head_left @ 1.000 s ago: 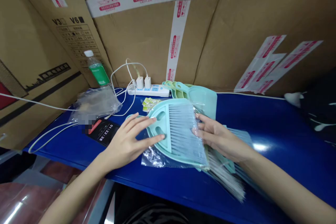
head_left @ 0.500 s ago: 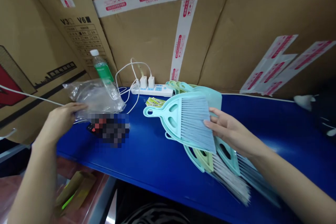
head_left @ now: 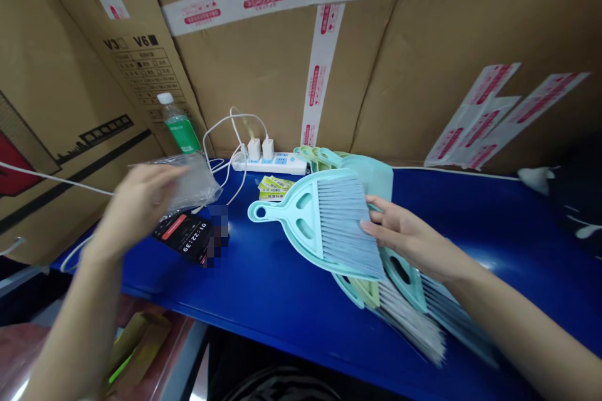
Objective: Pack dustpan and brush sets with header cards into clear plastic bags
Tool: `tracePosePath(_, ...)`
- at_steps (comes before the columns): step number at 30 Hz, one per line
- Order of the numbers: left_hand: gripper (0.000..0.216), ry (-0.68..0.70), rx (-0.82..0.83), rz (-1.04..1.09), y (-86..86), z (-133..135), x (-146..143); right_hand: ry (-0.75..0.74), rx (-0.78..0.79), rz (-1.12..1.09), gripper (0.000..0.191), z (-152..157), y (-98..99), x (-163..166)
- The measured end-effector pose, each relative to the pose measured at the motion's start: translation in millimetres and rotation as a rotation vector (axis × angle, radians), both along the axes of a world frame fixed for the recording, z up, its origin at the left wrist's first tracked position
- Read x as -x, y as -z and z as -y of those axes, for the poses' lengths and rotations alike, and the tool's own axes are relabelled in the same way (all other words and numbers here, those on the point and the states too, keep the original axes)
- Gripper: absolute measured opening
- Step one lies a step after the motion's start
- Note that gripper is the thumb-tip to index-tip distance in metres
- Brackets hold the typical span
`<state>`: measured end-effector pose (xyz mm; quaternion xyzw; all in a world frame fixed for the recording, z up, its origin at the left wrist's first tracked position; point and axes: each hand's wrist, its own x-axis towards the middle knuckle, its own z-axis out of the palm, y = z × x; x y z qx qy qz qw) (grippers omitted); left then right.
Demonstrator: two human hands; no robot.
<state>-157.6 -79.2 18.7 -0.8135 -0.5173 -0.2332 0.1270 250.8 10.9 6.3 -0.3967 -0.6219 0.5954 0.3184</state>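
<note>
My right hand [head_left: 399,232] grips a mint-green dustpan with a small brush [head_left: 348,219] nested in it. Its fingers close around the bristle edge, and the handle points left. Beneath and behind lie more brushes [head_left: 409,316] with pale bristles, and further dustpans [head_left: 371,172] in mint and light green. Smeared by motion, my left hand [head_left: 145,200] is over the left part of a clear plastic bag [head_left: 200,182]. Whether its fingers hold the plastic cannot be made out. A phone [head_left: 185,235] with a lit timer screen lies just below the bag.
A bottle with a green label [head_left: 181,128] stands behind the bag. A white power strip [head_left: 282,163] with plugged-in chargers and cables lies along the cardboard wall [head_left: 263,62]. Yellow-green packets [head_left: 275,188] rest before it on the blue table [head_left: 263,288].
My left hand has moved right, from the plastic bag's left edge to over it. More of the phone shows. The dustpan and brush have shifted slightly left in view, still in my right hand.
</note>
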Motion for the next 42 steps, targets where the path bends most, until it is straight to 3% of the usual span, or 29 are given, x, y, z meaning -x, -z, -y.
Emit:
tracePosePath(3, 0.053, 0.203, 0.169, -0.231, -24.2, -69.9, -75.8, -0.026, 0.004, -0.017, 0.080, -1.1, 0.1, -2.0)
tracePosePath(5, 0.045, 0.309, 0.234, -0.295, -21.6, -86.5, -113.5, -0.051, -0.011, 0.023, 0.080, -2.0, -1.4, -5.3)
tracePosePath(7, 0.035, 0.324, 0.256, -0.293, -13.6, -87.8, -134.9, 0.003, -0.124, 0.146, 0.075, -1.4, -4.1, -8.6)
tracePosePath(10, 0.033, 0.339, 0.203, -0.241, -9.1, -85.0, -145.0, 0.265, -0.531, 0.445, 0.052, 6.1, -9.5, -10.1)
tracePosePath(12, 0.033, 0.343, 0.152, -0.217, -14.6, -85.9, -146.6, 0.407, -0.845, 0.647, 0.041, 14.7, -14.2, -10.2)
tracePosePath(14, 0.033, 0.351, 0.118, -0.217, -23.6, -87.2, -149.1, 0.473, -1.045, 0.805, 0.037, 23.4, -20.7, -12.9)
tracePosePath(19, 0.035, 0.389, 0.082, -0.331, -35.5, -84.7, -162.1, 0.578, -1.256, 0.843, 0.035, 36.8, -41.2, -24.9)
tracePosePath(20, 0.036, 0.401, 0.073, -0.350, -34.9, -84.4, -165.2, 0.556, -1.292, 0.812, 0.034, 38.3, -42.8, -23.9)
tracePosePath(22, 0.037, 0.422, 0.065, -0.370, -32.4, -85.8, -171.6, 0.338, -1.377, 0.760, 0.023, 40.3, -40.4, -16.4)
tracePosePath(24, 0.037, 0.433, 0.062, -0.387, -29.8, -90.0, -177.5, 0.206, -1.337, 0.790, 0.024, 40.3, -31.2, -5.1)
tracePosePath(28, 0.034, 0.446, 0.061, -0.416, -28.1, -101.0, -187.2, 0.219, -1.204, 0.822, 0.030, 35.4, -10.1, 9.4)
tracePosePath(31, 0.032, 0.455, 0.084, -0.408, -28.6, -105.9, -193.4, 0.255, -1.229, 0.875, 0.030, 31.8, -4.8, 9.8)
tracePosePath(36, 0.030, 0.460, 0.097, -0.399, -37.3, -118.2, -206.4, 0.392, -1.343, 0.988, 0.028, 31.4, -13.5, 2.1)
tracePosePath(39, 0.029, 0.500, 0.134, -0.376, -48.9, -141.7, -217.1, 0.481, -1.381, 1.160, 0.032, 32.5, -23.0, -8.5)
tracePosePath(42, 0.032, 0.490, 0.105, -0.359, -57.9, -174.4, -231.9, 0.563, -1.311, 1.342, 0.042, 33.2, -32.0, -19.9)
